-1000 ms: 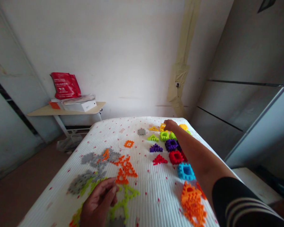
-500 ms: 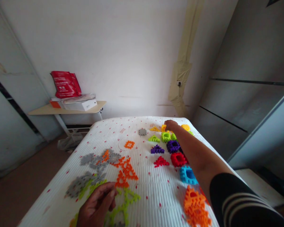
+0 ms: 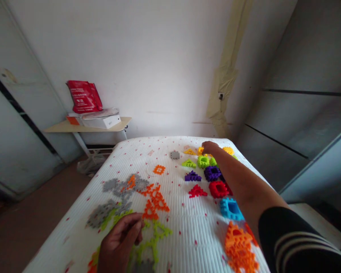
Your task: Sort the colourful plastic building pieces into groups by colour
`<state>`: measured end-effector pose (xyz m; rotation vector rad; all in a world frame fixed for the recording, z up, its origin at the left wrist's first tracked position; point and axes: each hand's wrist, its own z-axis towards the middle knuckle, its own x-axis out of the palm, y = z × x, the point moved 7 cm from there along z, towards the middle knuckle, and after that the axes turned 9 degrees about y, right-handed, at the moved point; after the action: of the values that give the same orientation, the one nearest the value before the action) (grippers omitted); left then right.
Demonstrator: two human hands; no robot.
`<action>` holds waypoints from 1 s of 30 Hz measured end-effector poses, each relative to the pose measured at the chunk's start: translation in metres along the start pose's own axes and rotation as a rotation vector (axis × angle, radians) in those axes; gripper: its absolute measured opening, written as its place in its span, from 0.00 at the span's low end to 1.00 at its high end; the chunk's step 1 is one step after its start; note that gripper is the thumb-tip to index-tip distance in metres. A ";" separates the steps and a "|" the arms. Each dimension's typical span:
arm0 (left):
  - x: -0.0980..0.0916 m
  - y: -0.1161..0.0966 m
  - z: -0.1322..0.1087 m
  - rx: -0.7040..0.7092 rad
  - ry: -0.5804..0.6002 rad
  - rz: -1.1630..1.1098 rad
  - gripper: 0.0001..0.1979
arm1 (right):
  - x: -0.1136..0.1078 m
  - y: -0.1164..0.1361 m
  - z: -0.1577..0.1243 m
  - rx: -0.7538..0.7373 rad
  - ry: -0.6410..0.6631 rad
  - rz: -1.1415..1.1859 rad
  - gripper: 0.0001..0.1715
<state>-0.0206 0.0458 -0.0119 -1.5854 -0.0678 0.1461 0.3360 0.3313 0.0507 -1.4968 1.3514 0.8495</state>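
My right hand [image 3: 210, 147] is stretched to the far end of the bed, its fingers closed on a yellow interlocking toy block [image 3: 201, 150]. Beside it lies a yellow triangle piece [image 3: 190, 151]. My left hand [image 3: 121, 237] hovers low at the front, thumb and fingers curled together; whatever they may hold is hidden. Around it are green triangle pieces [image 3: 161, 230], orange pieces [image 3: 150, 209] and grey toothed pieces [image 3: 100, 214]. Nearer than the yellow block stand a green block [image 3: 203, 162], a purple block [image 3: 212, 173], a red block [image 3: 218, 189] and a blue block [image 3: 231, 209].
A white dotted quilted cover [image 3: 184, 235] spreads under the pieces. An orange square [image 3: 159, 169] and a grey square [image 3: 175, 155] lie mid-bed. Stacked orange pieces [image 3: 240, 250] sit at front right. A side table [image 3: 61, 127] holds a red bag [image 3: 83, 96] and a white box [image 3: 102, 121].
The view has shifted slightly, so everything appears a little to the right and higher. My right hand stays at the yellow block; my left hand remains curled near the green pieces.
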 end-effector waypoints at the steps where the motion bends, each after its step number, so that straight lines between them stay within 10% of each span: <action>1: -0.001 -0.001 0.000 0.001 -0.004 0.002 0.16 | 0.000 0.000 0.000 -0.001 0.004 -0.002 0.19; 9: -0.042 -0.011 0.000 0.063 -0.285 0.079 0.16 | -0.022 0.007 -0.019 -0.103 -0.095 -0.003 0.23; 16: -0.091 -0.020 -0.005 0.111 -0.523 0.242 0.16 | -0.050 0.027 -0.099 -0.263 -0.330 0.005 0.31; 24: -0.078 -0.022 0.000 0.164 -0.400 0.542 0.13 | 0.048 0.100 -0.269 -0.659 -0.344 0.138 0.25; 30: -0.041 -0.027 0.002 0.355 -0.202 0.765 0.11 | 0.115 0.160 -0.317 -0.729 -0.104 0.138 0.14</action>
<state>-0.0604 0.0428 0.0172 -1.1680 0.3941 0.8667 0.1706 -0.0021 0.0241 -1.8703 1.1245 1.6024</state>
